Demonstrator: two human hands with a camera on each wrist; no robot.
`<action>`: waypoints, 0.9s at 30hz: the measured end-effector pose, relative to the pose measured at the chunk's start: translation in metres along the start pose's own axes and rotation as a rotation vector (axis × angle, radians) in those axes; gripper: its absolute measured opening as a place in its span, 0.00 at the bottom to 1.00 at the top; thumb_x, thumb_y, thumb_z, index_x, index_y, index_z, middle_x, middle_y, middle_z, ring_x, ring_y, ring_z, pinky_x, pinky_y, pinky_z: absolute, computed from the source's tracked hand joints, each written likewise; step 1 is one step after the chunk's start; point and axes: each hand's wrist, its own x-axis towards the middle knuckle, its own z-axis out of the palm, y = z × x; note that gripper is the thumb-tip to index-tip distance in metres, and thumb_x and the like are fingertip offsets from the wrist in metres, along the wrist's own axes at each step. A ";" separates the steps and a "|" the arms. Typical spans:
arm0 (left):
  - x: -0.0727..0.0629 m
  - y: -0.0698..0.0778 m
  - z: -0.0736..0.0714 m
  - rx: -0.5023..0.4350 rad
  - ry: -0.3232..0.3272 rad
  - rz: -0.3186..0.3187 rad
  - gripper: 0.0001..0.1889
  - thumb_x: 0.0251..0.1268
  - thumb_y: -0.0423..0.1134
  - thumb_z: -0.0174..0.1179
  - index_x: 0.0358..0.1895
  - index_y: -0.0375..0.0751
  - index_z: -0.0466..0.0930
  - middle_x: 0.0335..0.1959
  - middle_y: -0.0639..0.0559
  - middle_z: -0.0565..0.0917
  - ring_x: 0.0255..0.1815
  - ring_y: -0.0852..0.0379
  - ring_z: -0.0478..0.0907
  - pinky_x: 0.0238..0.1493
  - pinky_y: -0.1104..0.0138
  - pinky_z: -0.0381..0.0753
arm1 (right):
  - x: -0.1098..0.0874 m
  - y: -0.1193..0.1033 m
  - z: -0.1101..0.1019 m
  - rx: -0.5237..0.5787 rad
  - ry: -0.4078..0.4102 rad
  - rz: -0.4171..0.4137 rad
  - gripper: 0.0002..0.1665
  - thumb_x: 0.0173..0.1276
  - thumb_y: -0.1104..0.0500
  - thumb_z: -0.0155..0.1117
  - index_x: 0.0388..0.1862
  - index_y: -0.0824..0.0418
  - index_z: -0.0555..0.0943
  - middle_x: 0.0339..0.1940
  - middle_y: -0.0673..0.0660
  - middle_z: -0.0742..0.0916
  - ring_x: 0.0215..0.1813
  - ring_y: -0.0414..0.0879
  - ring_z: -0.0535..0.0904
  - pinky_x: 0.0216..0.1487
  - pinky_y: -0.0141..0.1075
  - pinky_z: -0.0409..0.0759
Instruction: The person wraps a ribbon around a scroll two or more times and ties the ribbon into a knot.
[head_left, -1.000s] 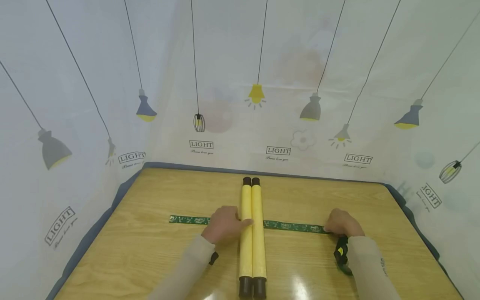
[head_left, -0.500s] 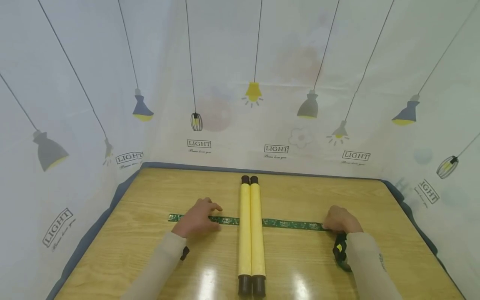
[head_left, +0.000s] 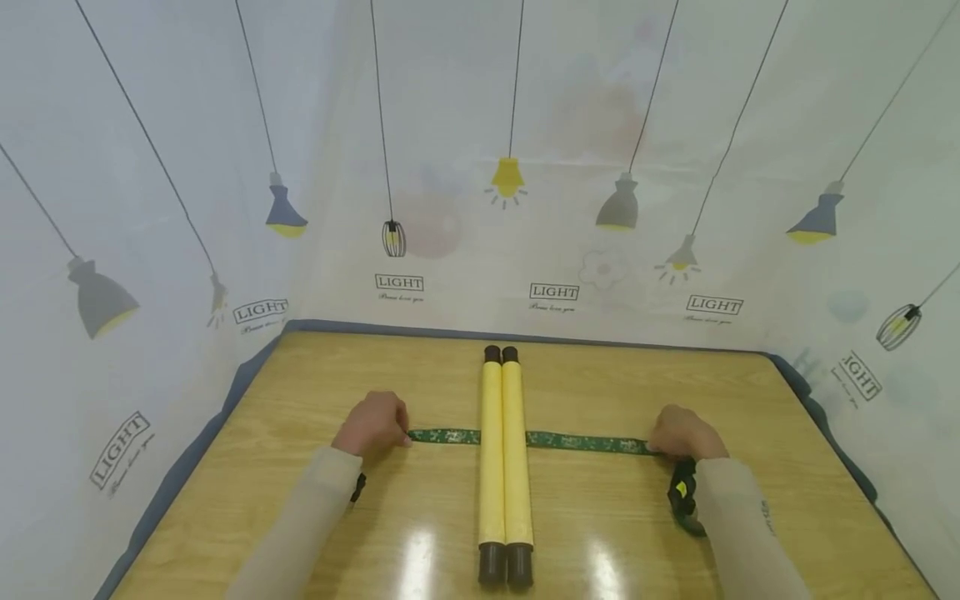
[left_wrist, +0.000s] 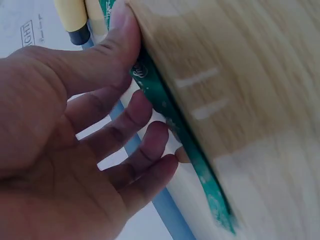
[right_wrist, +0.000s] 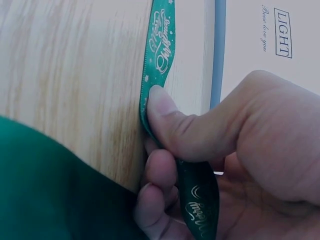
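Note:
A green ribbon (head_left: 585,442) with pale printed lettering runs crosswise under two yellow tubes (head_left: 502,467) with dark end caps, which lie side by side. Left of the tubes, my left hand (head_left: 375,423) pinches the ribbon between thumb and index finger. In the left wrist view the ribbon's loose end (left_wrist: 210,190) trails past the other fingers. On the far side my right hand (head_left: 684,433) pinches the ribbon too, thumb on top, as the right wrist view shows. More ribbon (right_wrist: 197,200) passes through the right palm, and a dark green bundle of it (head_left: 684,500) hangs beside the right wrist.
The wooden table (head_left: 337,367) has a blue-grey edge strip (head_left: 585,340) along its back and sides. Behind it rises a pale wall covering (head_left: 465,125) printed with hanging lamps.
My left hand has let go of the tubes, moved left and taken hold of the ribbon. My right hand keeps its pinch in nearly the same place.

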 end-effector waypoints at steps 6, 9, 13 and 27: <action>0.003 0.001 -0.002 -0.033 -0.022 -0.005 0.13 0.54 0.39 0.79 0.31 0.41 0.81 0.31 0.51 0.82 0.31 0.54 0.75 0.37 0.60 0.78 | -0.003 0.001 -0.001 0.033 0.005 -0.005 0.09 0.61 0.63 0.61 0.21 0.60 0.75 0.19 0.51 0.76 0.23 0.43 0.71 0.27 0.33 0.70; 0.004 -0.007 -0.002 -0.097 -0.013 0.017 0.14 0.52 0.39 0.80 0.33 0.43 0.81 0.32 0.52 0.81 0.32 0.54 0.74 0.36 0.62 0.75 | -0.005 0.000 0.000 0.050 0.013 -0.004 0.13 0.62 0.63 0.60 0.19 0.57 0.72 0.17 0.50 0.75 0.21 0.42 0.69 0.25 0.32 0.69; 0.005 -0.021 -0.002 -0.164 -0.051 0.054 0.09 0.56 0.42 0.78 0.30 0.46 0.85 0.28 0.55 0.83 0.31 0.57 0.72 0.36 0.64 0.72 | -0.009 0.001 0.001 0.079 0.025 -0.035 0.10 0.64 0.62 0.62 0.23 0.61 0.75 0.20 0.51 0.77 0.24 0.43 0.71 0.27 0.33 0.71; 0.006 -0.035 -0.012 -0.247 -0.083 0.098 0.08 0.68 0.42 0.68 0.31 0.44 0.88 0.27 0.55 0.85 0.30 0.58 0.73 0.37 0.65 0.72 | -0.017 0.030 0.005 0.165 0.065 -0.336 0.10 0.72 0.57 0.68 0.33 0.60 0.82 0.24 0.51 0.82 0.26 0.41 0.74 0.28 0.34 0.74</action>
